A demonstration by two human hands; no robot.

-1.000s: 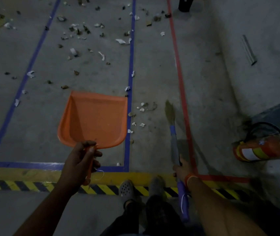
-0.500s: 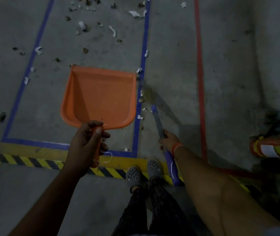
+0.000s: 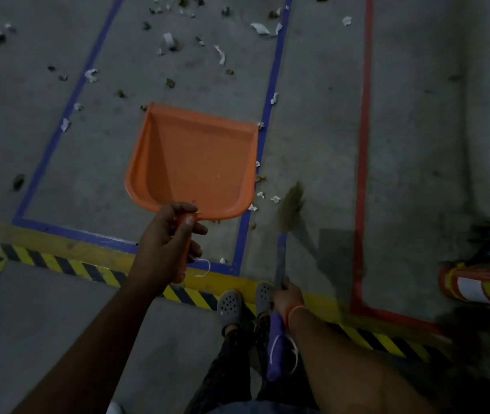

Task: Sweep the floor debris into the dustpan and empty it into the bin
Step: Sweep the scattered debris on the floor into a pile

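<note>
My left hand (image 3: 168, 240) grips the handle of an orange dustpan (image 3: 193, 162), whose scoop is empty and held over the floor inside the blue-taped rectangle. My right hand (image 3: 286, 295) grips the blue handle of a small broom (image 3: 281, 258); its bristle head (image 3: 291, 206) is just right of the dustpan, beside the blue line. Small white and brown scraps (image 3: 263, 197) lie between the dustpan's right edge and the bristles. More paper and leaf debris (image 3: 196, 43) is scattered farther ahead. No bin is in view.
Blue floor tape (image 3: 270, 106) and red floor tape (image 3: 363, 144) run forward over grey concrete. A yellow-and-black hazard stripe (image 3: 94, 271) crosses at my feet (image 3: 246, 301). An orange fire extinguisher (image 3: 476, 286) lies at the right edge.
The broom head swung back to the right, away from the dustpan's side, and my right hand drew back toward my feet. The dustpan stays gripped in my left hand.
</note>
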